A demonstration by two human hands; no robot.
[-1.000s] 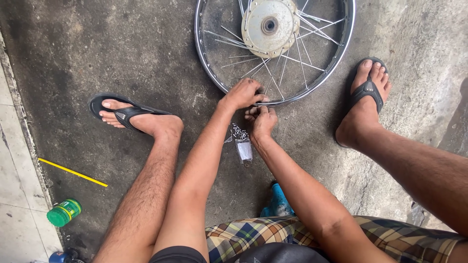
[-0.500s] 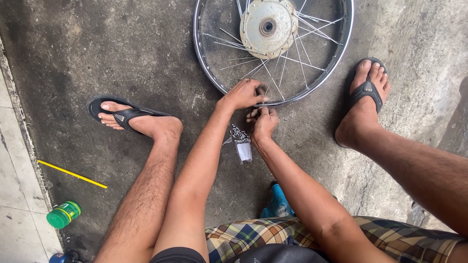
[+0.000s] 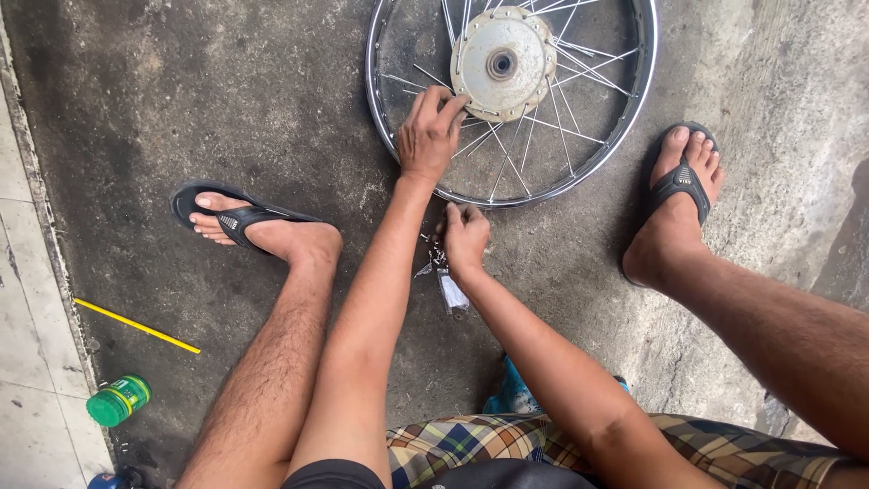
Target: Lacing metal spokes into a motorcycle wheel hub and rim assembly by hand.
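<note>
Spokes run under my left hand (image 3: pixel 429 133), whose grip rests loosely curled on the silver spoked wheel (image 3: pixel 634 118) lying flat, fingertips beside its pale round metal hub (image 3: pixel 503 63). My right hand (image 3: pixel 464 237) sits just outside the rim, grip pinched over a small heap of metal spoke nipples (image 3: pixel 433 256) by a clear plastic bag (image 3: pixel 452 293). Rough grey concrete floor (image 3: pixel 226 100) carries everything; a yellow stick (image 3: pixel 136 325) and green jar (image 3: pixel 118 400) lie near pale tiles.
</note>
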